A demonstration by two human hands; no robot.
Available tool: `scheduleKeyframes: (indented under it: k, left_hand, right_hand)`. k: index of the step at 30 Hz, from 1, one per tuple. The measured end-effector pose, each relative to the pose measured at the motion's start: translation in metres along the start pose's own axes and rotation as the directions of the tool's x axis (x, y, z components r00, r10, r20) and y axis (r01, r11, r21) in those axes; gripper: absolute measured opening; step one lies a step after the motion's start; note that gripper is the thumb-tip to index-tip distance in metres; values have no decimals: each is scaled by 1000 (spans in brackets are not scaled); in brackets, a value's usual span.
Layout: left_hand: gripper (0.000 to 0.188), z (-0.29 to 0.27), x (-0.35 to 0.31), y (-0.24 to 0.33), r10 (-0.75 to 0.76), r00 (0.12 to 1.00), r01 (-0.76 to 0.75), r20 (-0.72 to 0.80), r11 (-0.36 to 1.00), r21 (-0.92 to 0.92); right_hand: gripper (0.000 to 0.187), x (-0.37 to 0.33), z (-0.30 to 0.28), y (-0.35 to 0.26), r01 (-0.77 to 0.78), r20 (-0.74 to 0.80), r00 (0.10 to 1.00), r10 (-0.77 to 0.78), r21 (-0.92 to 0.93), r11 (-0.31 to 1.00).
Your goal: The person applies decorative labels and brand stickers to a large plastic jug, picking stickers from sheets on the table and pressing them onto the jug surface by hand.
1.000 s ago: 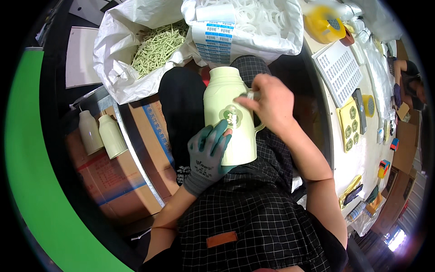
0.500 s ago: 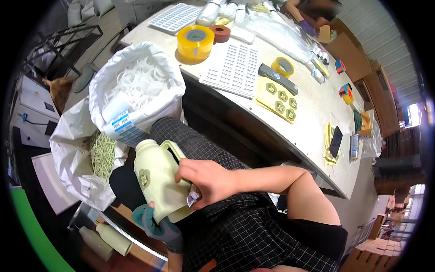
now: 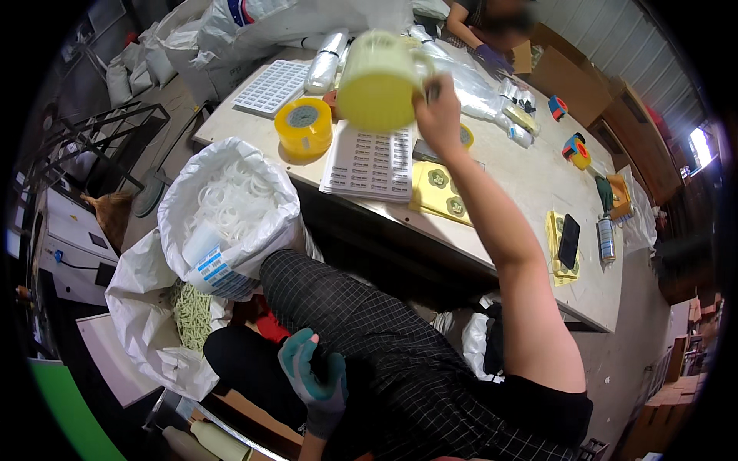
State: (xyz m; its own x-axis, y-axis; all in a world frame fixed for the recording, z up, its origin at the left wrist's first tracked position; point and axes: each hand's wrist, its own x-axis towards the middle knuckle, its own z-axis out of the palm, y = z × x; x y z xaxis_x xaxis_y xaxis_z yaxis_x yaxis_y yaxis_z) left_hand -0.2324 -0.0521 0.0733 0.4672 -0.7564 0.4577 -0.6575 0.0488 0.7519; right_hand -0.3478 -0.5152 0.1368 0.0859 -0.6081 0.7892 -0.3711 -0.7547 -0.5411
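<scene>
My right hand (image 3: 440, 121) is stretched far out over the table, closed round the handle of a pale yellow-green jug (image 3: 378, 88). The jug is blurred by motion, its base turned toward me. Behind it are clear plastic-wrapped rolls (image 3: 327, 63), and a printed label sheet (image 3: 370, 163) lies just below it in view. My left hand (image 3: 314, 375), in a grey and teal glove with a bare fingertip, rests over my lap with fingers apart and nothing in it.
Left of my leg stand a white sack of clear rings (image 3: 231, 203) and a sack of pale green sticks (image 3: 192, 315). On the table lie yellow tape (image 3: 304, 127), flower-shaped stickers (image 3: 438, 188), a phone (image 3: 569, 240) and a spray can (image 3: 606, 238). A co-worker (image 3: 492, 23) is at the far side.
My right hand has carried the jug from my lap up and forward over the table. The gloved left hand has let go of the jug and stayed low. My view has shifted somewhat.
</scene>
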Motion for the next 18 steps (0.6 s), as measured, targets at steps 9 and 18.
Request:
scheduleKeyframes:
  k: [9,18]
  left_hand:
    - [53,-36,-31,-31,-235,947,251,-218,967,50]
    - [74,-141,-189,-233,-357,403,842,-843,506,188]
  right_hand:
    - [59,-54,48,74,-172,441,793,421,-500,848]
    - [54,-184,-19,34,548,611,744,-270,-326,770]
